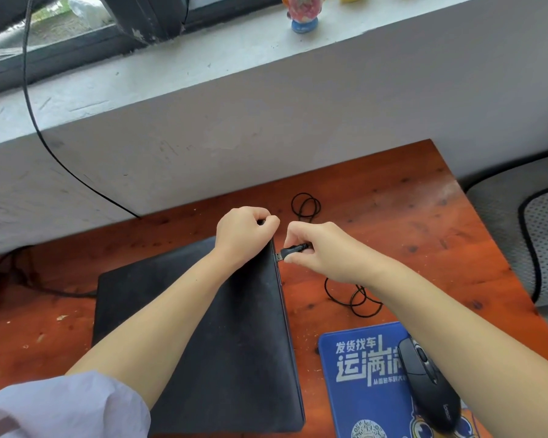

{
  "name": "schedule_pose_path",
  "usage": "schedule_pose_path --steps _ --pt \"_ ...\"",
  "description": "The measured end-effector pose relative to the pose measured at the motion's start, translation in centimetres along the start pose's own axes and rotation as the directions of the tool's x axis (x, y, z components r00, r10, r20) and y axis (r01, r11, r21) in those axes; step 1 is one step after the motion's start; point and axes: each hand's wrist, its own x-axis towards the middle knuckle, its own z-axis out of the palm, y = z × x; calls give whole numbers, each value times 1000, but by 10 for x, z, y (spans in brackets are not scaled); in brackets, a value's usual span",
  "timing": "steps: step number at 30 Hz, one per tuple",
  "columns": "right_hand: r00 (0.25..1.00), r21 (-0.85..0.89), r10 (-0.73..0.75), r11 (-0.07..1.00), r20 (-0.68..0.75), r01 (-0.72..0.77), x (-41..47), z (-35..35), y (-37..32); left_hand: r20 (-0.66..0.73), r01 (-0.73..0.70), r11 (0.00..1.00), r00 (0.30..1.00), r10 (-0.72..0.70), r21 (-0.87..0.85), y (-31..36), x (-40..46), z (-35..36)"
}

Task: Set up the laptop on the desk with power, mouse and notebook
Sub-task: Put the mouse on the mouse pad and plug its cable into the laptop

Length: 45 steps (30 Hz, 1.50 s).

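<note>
I see the wooden desk [393, 197] carrying the closed black laptop [203, 327], with a blue mouse pad [361, 374] and black mouse [431, 384] to its right. My left hand [244, 235] is clenched on the laptop's far right corner; my right hand [320, 248] pinches the USB plug [287, 252] at the laptop's right edge

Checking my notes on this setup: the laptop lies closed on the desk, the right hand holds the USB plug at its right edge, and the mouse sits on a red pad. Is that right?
Not quite. The mouse pad is blue, not red, as the head view shows. The rest holds: the laptop lies closed on the desk, the right hand holds the USB plug at its right edge, and the mouse sits on that pad.
</note>
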Motion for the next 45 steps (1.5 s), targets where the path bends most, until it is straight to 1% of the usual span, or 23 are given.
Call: schedule_pose_path --steps 5,6,10,12,14,17,19,23,27,31,33,36,40,43,45 --pt "991 72 -9 997 -134 19 -9 17 3 -13 2 1000 1000 -2 -9 -1 3 -1" --pt "992 82 -6 996 -123 17 -9 16 4 -13 1 1000 1000 -1 -8 -1 2 -1" --pt "999 86 -38 996 12 37 -1 1 5 3 -13 1000 1000 13 -4 0 0 0" --pt "999 82 -50 996 15 48 0 -2 7 10 -9 1000 1000 9 1 0 0 2" --pt "998 86 -54 995 -34 57 -2 4 8 0 5 1000 1000 -5 12 1 1 1" --pt "984 122 -64 989 -167 85 -6 21 8 -14 15 1000 1000 -15 7 0 3 -1" --pt "977 133 -73 986 -201 101 -7 25 7 -21 8 1000 1000 -8 3 0 3 -2" --pt "984 97 -87 990 -153 103 -2 19 8 -19 2 1000 1000 -2 9 -1 4 -2" --pt "982 78 -106 990 -157 119 -1 22 9 -20 9 1000 1000 -9 8 -2 5 0" --pt "993 97 -106 989 -54 110 2 9 12 -8 2 1000 1000 -2 10 -1 3 2" --pt "995 93 -101 990 -28 103 5 4 13 -1 -7 1000 1000 7 8 -2 2 2" --pt "992 119 -110 986 -55 116 4 7 14 -5 -10 1000 1000 10 4 -2 3 1" --pt "985 188 -110 973 -130 134 -1 19 16 -8 -4 1000 1000 4 -1 -1 3 0" --pt "977 176 -126 972 -171 156 -1 25 15 -5 -4 1000 1000 4 -3 -2 4 -1" --pt "978 160 -131 974 -163 157 2 26 15 -4 -2 1000 1000 2 -4 -2 4 -1"
